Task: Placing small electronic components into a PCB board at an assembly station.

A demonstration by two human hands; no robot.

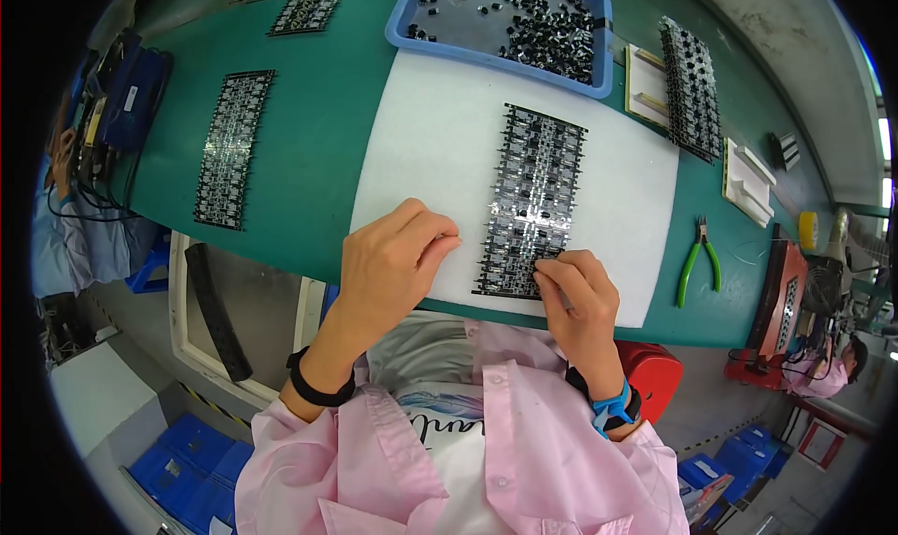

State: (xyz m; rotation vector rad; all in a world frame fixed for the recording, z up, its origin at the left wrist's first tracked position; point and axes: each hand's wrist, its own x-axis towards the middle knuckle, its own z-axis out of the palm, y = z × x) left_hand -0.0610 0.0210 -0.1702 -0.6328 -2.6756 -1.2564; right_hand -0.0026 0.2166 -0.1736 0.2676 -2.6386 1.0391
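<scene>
A dark circuit board panel with rows of small parts lies on a white foam sheet in front of me. My right hand is at the panel's near right corner, thumb and forefinger pinched together against its surface. Whatever sits between those fingertips is too small to make out. Left of the panel, my left hand hovers over the foam, apart from the board. Its thumb and forefinger are pressed together, and anything in them is hidden.
Beyond the foam stands a blue tray of small black components. Other panels lie on the green table at left and far left; a panel stack leans at right. Green-handled cutters lie right of the foam. People sit at both sides.
</scene>
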